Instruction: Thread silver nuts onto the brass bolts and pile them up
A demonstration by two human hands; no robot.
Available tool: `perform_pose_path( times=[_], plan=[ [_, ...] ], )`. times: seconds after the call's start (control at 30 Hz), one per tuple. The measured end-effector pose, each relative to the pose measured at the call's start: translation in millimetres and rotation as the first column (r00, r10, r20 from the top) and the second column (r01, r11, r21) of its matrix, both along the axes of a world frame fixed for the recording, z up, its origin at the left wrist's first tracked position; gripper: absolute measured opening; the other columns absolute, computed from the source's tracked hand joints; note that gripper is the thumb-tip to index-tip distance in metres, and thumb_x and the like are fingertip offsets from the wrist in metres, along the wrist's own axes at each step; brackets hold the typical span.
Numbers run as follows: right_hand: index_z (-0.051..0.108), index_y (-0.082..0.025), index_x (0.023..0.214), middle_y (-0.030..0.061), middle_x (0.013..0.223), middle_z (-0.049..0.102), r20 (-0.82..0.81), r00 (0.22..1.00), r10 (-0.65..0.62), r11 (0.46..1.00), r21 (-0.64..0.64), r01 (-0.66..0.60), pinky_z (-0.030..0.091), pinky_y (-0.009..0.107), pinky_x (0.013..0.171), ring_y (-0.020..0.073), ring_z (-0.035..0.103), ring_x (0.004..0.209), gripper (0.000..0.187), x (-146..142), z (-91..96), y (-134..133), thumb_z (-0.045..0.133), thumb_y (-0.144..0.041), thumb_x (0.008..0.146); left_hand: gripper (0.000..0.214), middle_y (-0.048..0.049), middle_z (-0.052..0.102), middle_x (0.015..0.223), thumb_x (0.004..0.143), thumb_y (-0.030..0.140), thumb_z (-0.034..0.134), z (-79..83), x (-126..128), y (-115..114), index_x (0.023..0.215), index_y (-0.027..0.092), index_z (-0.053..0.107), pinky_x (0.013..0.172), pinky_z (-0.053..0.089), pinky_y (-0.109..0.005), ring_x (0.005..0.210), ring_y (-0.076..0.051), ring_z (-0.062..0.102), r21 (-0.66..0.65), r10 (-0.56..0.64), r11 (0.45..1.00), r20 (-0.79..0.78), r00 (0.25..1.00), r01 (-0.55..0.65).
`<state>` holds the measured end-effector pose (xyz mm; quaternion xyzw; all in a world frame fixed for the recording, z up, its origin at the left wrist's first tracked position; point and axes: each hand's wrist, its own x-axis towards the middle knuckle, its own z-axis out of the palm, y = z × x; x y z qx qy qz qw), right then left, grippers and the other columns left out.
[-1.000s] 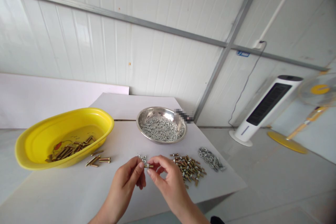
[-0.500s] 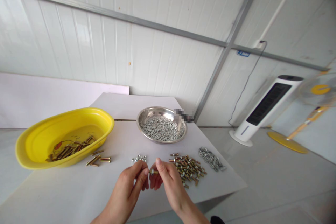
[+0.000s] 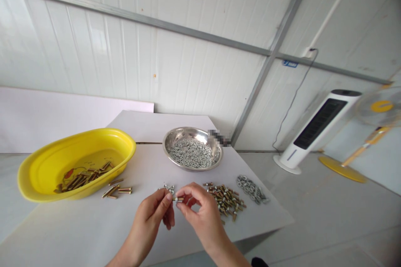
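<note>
Pinching a bolt (image 3: 174, 199) between the left hand (image 3: 147, 212) and the right hand (image 3: 200, 212), we are, it seems, fitting a nut (image 3: 178, 198) onto its end, and that fit looks to be calling for more small turns. Our left thumb and forefinger are gripping the brass-coloured shank, while our right fingertips (image 3: 188, 189) are curling around the silver end; we cannot tell which part is turning. The bolt is sitting just between both hands, above the table (image 3: 78, 225). Just ahead of the left hand, a few small nuts (image 3: 168, 187) are lying on the matte white top. Beyond the right hand, a heap of ridged bolts (image 3: 225, 202) is glinting, and farther right a strip of silver nuts (image 3: 251, 189) is spreading out. Straight ahead, a polished steel bowl (image 3: 192, 131) is holding many nuts (image 3: 191, 153). Well left of the left hand, a glossy yellow plastic basin (image 3: 75, 137) is cradling more bolts (image 3: 83, 177), and a few loose bolts (image 3: 118, 191) are lying just beside it.
</note>
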<state>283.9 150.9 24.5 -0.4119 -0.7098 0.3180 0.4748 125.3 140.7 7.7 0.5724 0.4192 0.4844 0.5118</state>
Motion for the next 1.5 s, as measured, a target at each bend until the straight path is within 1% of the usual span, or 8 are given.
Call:
perform_pose_path(
  times=[0.2, 0.43, 0.73, 0.93, 1.13, 1.27, 1.37, 1.5],
  plan=[
    [0.070, -0.020, 0.094, 0.0007, 0.085, 0.071, 0.013, 1.000, 0.002, 1.000, -0.019, -0.002, 0.051, 0.023, 0.067, 0.0155, 0.067, 0.075, 0.021, 2, -1.3, 1, 0.066, -0.005, 0.079, 0.036, 0.0014, 0.061, 0.057, 0.097, 0.046, 0.045, 3.4, 0, -1, 0.074, 0.020, 0.053, 0.054, 0.045, -0.023, 0.053, -0.014, 0.056, 0.030, 0.002, 1.000, -0.026, 1.000, -0.002],
    [0.067, -0.018, 0.093, 0.0031, 0.083, 0.071, -0.060, 0.995, 0.074, 0.984, -0.158, -0.083, 0.049, 0.024, 0.068, 0.0172, 0.066, 0.077, 0.009, 3, 2.5, -4, 0.063, -0.026, 0.091, 0.025, 0.0015, 0.060, 0.070, 0.100, 0.035, 0.042, 7.6, -4, -6, 0.083, 0.022, 0.054, 0.063, 0.045, -0.024, 0.063, -0.014, 0.058, 0.243, 0.089, 0.970, -0.264, 0.960, -0.023],
    [0.059, -0.014, 0.060, 0.0007, 0.049, 0.056, -0.332, 0.935, 0.125, 0.866, -0.424, -0.266, 0.040, 0.021, 0.046, 0.0108, 0.052, 0.044, 0.059, -1, -14.7, -1, 0.047, -0.061, 0.094, 0.022, -0.0005, 0.065, 0.079, 0.102, 0.031, 0.038, 3.6, -5, -9, 0.089, 0.024, 0.054, 0.070, 0.045, -0.025, 0.073, -0.017, 0.061, 0.330, 0.086, 0.939, -0.483, 0.871, 0.091],
    [0.065, -0.011, 0.060, 0.0046, 0.049, 0.061, -0.356, 0.932, 0.064, 0.814, -0.521, -0.255, 0.040, 0.020, 0.043, 0.0102, 0.053, 0.040, 0.077, 2, -18.6, -1, 0.037, -0.078, 0.087, 0.023, 0.0003, 0.062, 0.078, 0.103, 0.032, 0.038, 0.9, -3, -9, 0.085, 0.024, 0.051, 0.068, 0.045, -0.025, 0.071, -0.016, 0.059, 0.366, 0.129, 0.926, -0.541, 0.831, 0.095],
    [0.066, -0.013, 0.073, 0.0015, 0.058, 0.064, -0.352, 0.932, 0.083, 0.845, -0.472, -0.253, 0.044, 0.020, 0.052, 0.0112, 0.058, 0.052, 0.052, 7, -16.4, 0, 0.061, -0.063, 0.085, 0.019, 0.0001, 0.065, 0.084, 0.103, 0.030, 0.038, -0.9, -1, -6, 0.093, 0.025, 0.054, 0.072, 0.046, -0.026, 0.076, -0.016, 0.062, 0.393, 0.121, 0.908, -0.579, 0.807, 0.145],
    [0.066, -0.012, 0.075, 0.0012, 0.061, 0.064, -0.341, 0.937, 0.078, 0.840, -0.484, -0.246, 0.044, 0.020, 0.054, 0.0106, 0.058, 0.054, 0.048, 13, -16.2, -2, 0.064, -0.059, 0.084, 0.014, -0.0009, 0.068, 0.089, 0.101, 0.033, 0.042, -6.3, -1, -5, 0.108, 0.027, 0.053, 0.074, 0.050, -0.027, 0.079, -0.017, 0.066, 0.393, 0.155, 0.912, -0.600, 0.785, 0.120],
    [0.067, -0.012, 0.077, 0.0011, 0.061, 0.064, -0.348, 0.935, 0.063, 0.837, -0.492, -0.240, 0.043, 0.021, 0.054, 0.0103, 0.056, 0.054, 0.045, 21, -15.2, -4, 0.068, -0.057, 0.082, 0.025, -0.0007, 0.070, 0.092, 0.099, 0.035, 0.046, -9.5, -2, -6, 0.124, 0.030, 0.047, 0.075, 0.053, -0.026, 0.080, -0.018, 0.068, 0.393, 0.164, 0.913, -0.602, 0.782, 0.111],
    [0.066, -0.013, 0.079, 0.0007, 0.064, 0.065, -0.341, 0.940, 0.016, 0.859, -0.477, -0.188, 0.044, 0.021, 0.053, 0.0105, 0.056, 0.054, 0.038, 41, -19.9, 1, 0.075, -0.050, 0.076, 0.025, -0.0006, 0.070, 0.093, 0.099, 0.036, 0.046, -12.0, -6, -4, 0.124, 0.030, 0.047, 0.073, 0.054, -0.026, 0.078, -0.018, 0.069, 0.399, 0.193, 0.913, -0.609, 0.769, 0.088]
  ],
)
